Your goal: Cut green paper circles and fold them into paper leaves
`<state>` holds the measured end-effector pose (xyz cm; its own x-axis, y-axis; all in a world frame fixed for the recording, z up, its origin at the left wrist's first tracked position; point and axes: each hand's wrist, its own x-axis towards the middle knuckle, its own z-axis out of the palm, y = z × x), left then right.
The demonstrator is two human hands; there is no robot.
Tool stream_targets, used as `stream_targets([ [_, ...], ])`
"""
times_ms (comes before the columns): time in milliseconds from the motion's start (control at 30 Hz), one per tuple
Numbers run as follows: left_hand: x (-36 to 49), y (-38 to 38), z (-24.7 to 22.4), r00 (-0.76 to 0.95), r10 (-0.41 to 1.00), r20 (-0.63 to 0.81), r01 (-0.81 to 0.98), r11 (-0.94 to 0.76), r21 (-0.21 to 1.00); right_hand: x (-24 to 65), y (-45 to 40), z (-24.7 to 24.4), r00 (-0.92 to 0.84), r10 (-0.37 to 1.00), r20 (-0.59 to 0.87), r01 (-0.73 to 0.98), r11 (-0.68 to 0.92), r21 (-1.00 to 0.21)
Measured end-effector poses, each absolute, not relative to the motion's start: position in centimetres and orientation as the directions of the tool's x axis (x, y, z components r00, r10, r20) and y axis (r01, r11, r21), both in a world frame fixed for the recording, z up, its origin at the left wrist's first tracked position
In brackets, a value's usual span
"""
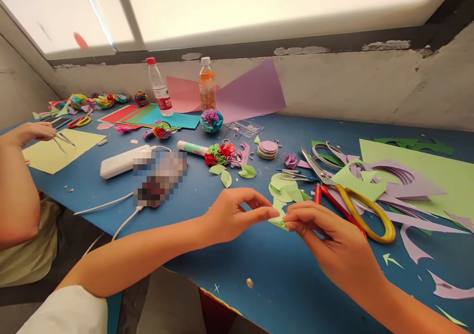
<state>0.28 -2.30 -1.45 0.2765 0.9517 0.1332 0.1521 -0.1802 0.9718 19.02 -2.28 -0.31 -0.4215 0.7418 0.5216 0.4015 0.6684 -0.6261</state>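
Between my two hands is a small piece of light green paper (pixel 276 219), partly rolled at its right end. My left hand (pixel 237 215) pinches its left side between thumb and fingers. The rolled end is gripped by the fingertips of my right hand (pixel 329 235). Just behind them lie cut light green paper pieces (pixel 282 188). Large scissors (pixel 333 183) with yellow and red handles rest beyond my right hand. Red, green and purple paper flowers (pixel 222 154) sit past my left hand, near a glue stick (pixel 192 148) and green paper leaves (pixel 226 178).
A co-worker's hand (pixel 33 131) holds a compass-like tool over yellow paper (pixel 59 151) at left. A white power bank (pixel 124 161) and cables lie left of centre. Two bottles, one clear (pixel 161 90) and one orange (pixel 207 85), stand by the wall. Purple scraps (pixel 414 183) cover the right side.
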Motion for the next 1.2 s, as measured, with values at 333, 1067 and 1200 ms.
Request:
stream_targets([
  [333, -0.1, -1.4, -1.4, 0.447, 0.872, -0.2, -0.025, 0.236, 0.971, 19.5, -1.6, 0.5, -0.427, 0.861, 0.275, 0.445, 0.465, -0.765],
  [1067, -0.3, -2.6, -2.9, 0.559, 0.829, 0.01, 0.63, -0.432, 0.645, 19.7, -1.0, -2.6, -0.773, 0.588, 0.237, 0.498, 0.794, -0.348],
  [1200, -0.4, -2.2, -2.8, 0.572, 0.82, 0.012, 0.638, -0.455, 0.621, 19.7, -0.7, -3.1, -0.784, 0.557, 0.273, 0.471, 0.821, -0.321],
])
